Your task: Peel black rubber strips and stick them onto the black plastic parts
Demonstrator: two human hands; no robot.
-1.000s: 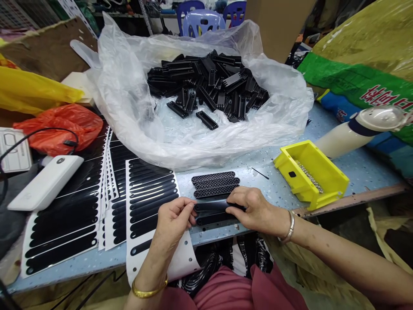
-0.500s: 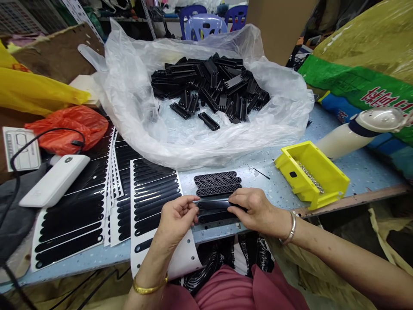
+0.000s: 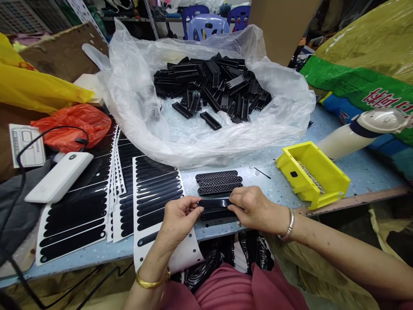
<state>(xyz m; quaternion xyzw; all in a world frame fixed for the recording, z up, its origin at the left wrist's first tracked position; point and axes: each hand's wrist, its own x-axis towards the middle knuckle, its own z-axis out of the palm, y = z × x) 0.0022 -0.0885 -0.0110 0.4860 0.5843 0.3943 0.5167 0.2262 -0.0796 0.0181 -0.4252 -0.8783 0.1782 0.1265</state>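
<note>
Blue plastic chairs (image 3: 208, 23) stand far off behind our speckled light-blue bench (image 3: 267, 185). On it, a clear plastic bag (image 3: 138, 107) lies open around a heap of black ribbed plastic strips (image 3: 213, 86). To the right sit a yellow plastic bin (image 3: 311, 172) holding small metal pieces and a white flask (image 3: 343, 142); to the left, an orange plastic bag (image 3: 72, 127) and a white power bank (image 3: 60, 176).

Right in front of us, our left hand (image 3: 180, 219) and right hand (image 3: 254, 209) meet over a glossy black strip (image 3: 214, 203) lying on the bench. Our left grip is closed, with thumb and fingertips pinching the strip's left end, and our right grip is closed too, its fingers pressed over the other end. A second glossy strip (image 3: 216, 214) lies touching it from below. Just above, three black mesh-faced strips (image 3: 218, 182) lie side by side. Just beside our left hand is a white sheet of black oval labels (image 3: 158, 193), overlapping other sheets.
</note>
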